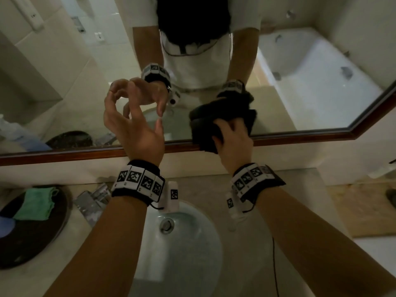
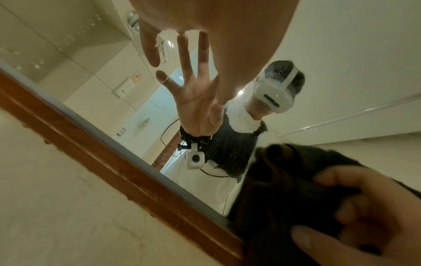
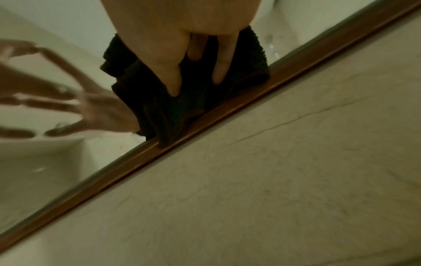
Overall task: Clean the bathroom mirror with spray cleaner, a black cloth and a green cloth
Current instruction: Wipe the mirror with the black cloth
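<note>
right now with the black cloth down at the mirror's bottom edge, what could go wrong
1. The left hand has bare fingertips on or very near the mirror; they may leave fresh smudges on the glass.
2. The right hand presses the black cloth partly over the wooden frame, so the strip of glass along it may get skipped.
3. The green cloth lies on a dark tray at the far left, a stretch across the sink.

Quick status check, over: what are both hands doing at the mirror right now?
Right hand grips black cloth, pressed to mirror at its lower wooden frame. Left hand empty, fingers spread at the glass. Green cloth unused on counter. Nothing blocking.
</note>
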Demonstrator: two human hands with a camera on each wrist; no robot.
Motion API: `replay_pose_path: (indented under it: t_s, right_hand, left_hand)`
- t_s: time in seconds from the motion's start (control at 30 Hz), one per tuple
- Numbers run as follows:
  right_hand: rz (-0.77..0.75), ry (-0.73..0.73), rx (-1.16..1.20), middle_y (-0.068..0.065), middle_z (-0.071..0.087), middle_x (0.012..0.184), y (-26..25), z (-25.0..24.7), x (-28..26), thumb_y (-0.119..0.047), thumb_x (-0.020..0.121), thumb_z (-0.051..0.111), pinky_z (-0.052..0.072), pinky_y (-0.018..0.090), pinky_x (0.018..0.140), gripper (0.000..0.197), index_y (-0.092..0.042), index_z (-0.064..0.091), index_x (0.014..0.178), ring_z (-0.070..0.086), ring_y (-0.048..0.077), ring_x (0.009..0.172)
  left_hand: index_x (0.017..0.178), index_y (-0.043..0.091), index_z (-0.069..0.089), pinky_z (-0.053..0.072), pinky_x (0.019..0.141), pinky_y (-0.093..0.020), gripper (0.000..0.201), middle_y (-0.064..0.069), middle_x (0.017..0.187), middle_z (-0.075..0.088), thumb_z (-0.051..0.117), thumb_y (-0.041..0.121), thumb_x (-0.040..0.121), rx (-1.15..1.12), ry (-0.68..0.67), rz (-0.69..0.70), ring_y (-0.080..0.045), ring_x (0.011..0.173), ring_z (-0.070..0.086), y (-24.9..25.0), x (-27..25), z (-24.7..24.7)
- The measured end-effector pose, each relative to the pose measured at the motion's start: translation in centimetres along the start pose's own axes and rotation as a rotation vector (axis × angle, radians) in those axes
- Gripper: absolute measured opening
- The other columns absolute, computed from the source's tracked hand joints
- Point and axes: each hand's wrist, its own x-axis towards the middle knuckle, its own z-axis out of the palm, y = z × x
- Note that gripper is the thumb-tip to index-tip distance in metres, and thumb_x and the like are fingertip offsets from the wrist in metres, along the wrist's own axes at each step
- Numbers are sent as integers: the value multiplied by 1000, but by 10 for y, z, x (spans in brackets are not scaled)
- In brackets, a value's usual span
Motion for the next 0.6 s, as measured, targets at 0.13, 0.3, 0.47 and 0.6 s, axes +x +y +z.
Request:
replay_pose_path:
  t_s: [0.13,0.3,0.47,0.6]
  right_hand:
    - [206,77,-20,18,49,125,36,-24,1,-26,81,74,52,41,63,41,-18,55,116,56,40,104]
    - [203,154,-31,19,50,121,43,-27,-2,-25,80,74,51,36,64,41,-12,56,115,57,37,99]
    - [204,156,-27,19,50,118,5,-6,0,-25,80,75,54,38,61,39,-12,57,112,58,37,94]
    - [249,70,16,17,47,126,-56,27,6,-25,80,74,53,42,63,42,-17,55,117,56,39,104]
  left_hand:
    - [155,17,28,-5,109,-1,89,-24,153,21,78,27,83,-104,-66,19,-33,142,21,0,-4,-6]
    - [156,28,27,11,116,-14,85,-17,157,12,72,19,85,-160,-135,-14,-29,143,15,-10,-1,-12]
    - [151,32,36,24,113,-29,76,-17,155,19,70,20,84,-133,-167,48,-32,138,23,-35,9,-30]
    - [150,36,36,36,107,-46,78,-15,159,17,69,16,83,-50,-224,84,-34,141,21,-49,13,-44]
